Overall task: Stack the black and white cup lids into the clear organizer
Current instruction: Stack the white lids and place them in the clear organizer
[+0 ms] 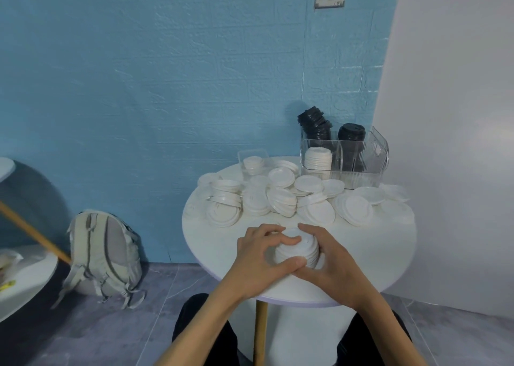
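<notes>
Meanwhile both hands, left (257, 250) and right (324, 254), had their grip curled round a short stack of white plastic cup lids (297, 250) standing on the round white worktop (383, 254), well short of the clear ribbed organizer (361, 168). Uneven squeeze risked the stack splaying during the lift.

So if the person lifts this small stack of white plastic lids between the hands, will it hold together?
Probably light: the stack of white plastic lids is thin nested shells. It may slide apart if tilted, so the left hand and right hand cupping both sides seems wise.
</notes>
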Action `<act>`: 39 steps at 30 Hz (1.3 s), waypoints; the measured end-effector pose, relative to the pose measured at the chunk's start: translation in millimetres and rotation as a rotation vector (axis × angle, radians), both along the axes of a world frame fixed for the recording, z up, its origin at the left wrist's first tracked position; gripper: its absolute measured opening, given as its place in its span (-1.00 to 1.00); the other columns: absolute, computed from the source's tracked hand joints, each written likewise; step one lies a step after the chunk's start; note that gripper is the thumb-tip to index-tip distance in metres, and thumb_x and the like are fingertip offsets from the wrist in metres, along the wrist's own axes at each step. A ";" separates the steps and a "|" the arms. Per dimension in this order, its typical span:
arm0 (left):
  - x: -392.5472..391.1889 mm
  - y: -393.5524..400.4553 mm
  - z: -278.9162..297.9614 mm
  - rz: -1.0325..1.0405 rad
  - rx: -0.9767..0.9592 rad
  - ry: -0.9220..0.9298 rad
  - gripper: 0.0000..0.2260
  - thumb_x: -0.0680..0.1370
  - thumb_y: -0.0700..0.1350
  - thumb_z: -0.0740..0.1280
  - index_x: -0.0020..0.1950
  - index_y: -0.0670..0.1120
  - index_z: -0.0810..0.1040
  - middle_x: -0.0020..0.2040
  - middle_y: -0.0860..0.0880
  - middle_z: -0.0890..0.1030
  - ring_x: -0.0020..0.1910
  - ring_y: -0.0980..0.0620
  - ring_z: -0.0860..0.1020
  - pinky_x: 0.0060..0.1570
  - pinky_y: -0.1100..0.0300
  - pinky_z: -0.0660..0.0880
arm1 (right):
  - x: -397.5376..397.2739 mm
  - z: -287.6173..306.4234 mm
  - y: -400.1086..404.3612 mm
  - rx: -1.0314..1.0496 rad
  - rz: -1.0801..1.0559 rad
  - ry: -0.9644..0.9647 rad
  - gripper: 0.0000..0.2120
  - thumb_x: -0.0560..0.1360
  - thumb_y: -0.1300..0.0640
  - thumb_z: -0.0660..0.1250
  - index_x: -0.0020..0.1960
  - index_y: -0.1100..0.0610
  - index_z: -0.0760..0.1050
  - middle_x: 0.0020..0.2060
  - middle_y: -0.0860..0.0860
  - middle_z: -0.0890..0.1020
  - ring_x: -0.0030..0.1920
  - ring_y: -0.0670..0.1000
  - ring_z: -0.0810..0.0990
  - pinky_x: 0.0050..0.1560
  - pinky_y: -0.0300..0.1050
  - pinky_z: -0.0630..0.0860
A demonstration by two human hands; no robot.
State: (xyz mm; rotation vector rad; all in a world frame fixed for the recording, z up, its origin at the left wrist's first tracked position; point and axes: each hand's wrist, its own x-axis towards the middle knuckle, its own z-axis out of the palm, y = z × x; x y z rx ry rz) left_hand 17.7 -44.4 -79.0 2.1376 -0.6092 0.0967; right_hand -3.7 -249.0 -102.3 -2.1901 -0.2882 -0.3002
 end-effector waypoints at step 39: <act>11.6 -12.2 9.6 -0.083 -0.076 0.022 -0.69 0.52 0.13 0.48 0.23 0.39 0.60 0.30 0.33 0.46 0.35 0.30 0.39 0.42 0.20 0.30 | -0.8 3.7 4.1 0.094 -0.001 0.074 0.01 0.29 -0.26 0.55 0.55 -0.35 0.02 0.44 -0.34 0.38 0.40 -0.24 0.42 0.43 -0.10 0.40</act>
